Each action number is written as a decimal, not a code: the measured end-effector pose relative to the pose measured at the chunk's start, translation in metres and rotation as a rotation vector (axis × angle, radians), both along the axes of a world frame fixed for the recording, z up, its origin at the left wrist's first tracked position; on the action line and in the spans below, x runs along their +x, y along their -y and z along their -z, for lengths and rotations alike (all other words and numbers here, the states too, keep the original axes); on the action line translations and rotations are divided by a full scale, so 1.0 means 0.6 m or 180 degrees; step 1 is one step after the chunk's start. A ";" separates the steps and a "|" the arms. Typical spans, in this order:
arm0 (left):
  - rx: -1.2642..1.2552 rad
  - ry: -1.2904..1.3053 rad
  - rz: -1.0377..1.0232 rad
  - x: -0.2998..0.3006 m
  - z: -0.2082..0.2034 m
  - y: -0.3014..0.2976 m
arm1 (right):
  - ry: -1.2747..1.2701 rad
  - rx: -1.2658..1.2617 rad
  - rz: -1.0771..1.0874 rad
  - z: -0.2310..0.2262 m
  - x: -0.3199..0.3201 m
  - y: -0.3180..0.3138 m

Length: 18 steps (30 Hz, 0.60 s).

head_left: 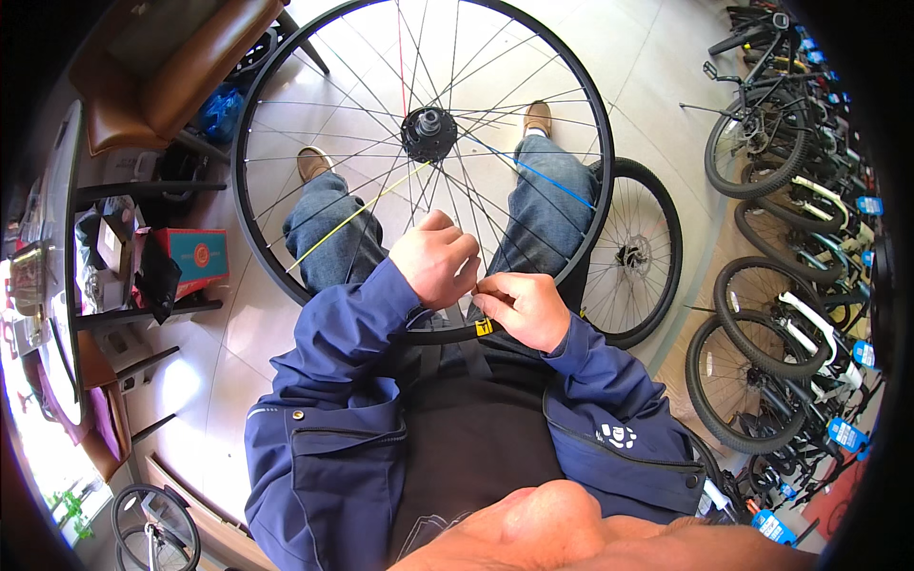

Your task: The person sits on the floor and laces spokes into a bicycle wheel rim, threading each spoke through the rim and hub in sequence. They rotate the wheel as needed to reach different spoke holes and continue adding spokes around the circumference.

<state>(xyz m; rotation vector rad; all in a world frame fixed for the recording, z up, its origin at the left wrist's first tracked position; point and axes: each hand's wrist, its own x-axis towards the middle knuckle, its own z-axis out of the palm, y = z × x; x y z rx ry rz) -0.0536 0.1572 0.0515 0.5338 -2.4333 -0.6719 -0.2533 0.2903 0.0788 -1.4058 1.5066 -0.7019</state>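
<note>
A bare bicycle wheel rests across my lap. Its black rim (243, 181) has no tyre, and the dark hub (428, 133) sits at its centre. Most spokes are black; one is yellow (360, 211), one blue (557, 187) and one red (401, 57). My left hand (435, 260) is closed just inside the near part of the rim, fingers curled. Thumb and forefinger of my right hand (524, 306) pinch close beside it at the spoke ends. What either hand holds is too small or hidden. A yellow-and-black patch (483, 326) shows on the rim below them.
Another wheel with a tyre (678, 238) lies to the right of my leg. Many bicycles (752, 381) stand along the right side. On the left are a brown chair (171, 76), a table (71, 285) and a red-and-teal box (198, 257). A small bicycle (152, 528) stands lower left.
</note>
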 end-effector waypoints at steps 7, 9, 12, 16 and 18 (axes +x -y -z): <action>0.0364 -0.0063 0.0108 0.005 -0.005 0.004 | 0.0420 0.0241 -0.0214 -0.004 -0.008 -0.006; 0.0368 0.0016 0.0300 0.014 -0.011 0.010 | 0.0523 0.0400 -0.0554 -0.006 -0.022 -0.003; 0.0159 0.0123 0.0453 0.019 -0.017 0.018 | 0.0638 0.0521 -0.0780 -0.004 -0.036 0.005; -0.0037 0.0193 0.0410 0.019 -0.015 0.025 | 0.0806 0.0581 -0.0835 0.000 -0.038 0.009; 0.0021 0.0097 0.0436 0.020 -0.010 0.027 | 0.0777 0.0476 -0.0756 0.002 -0.032 0.005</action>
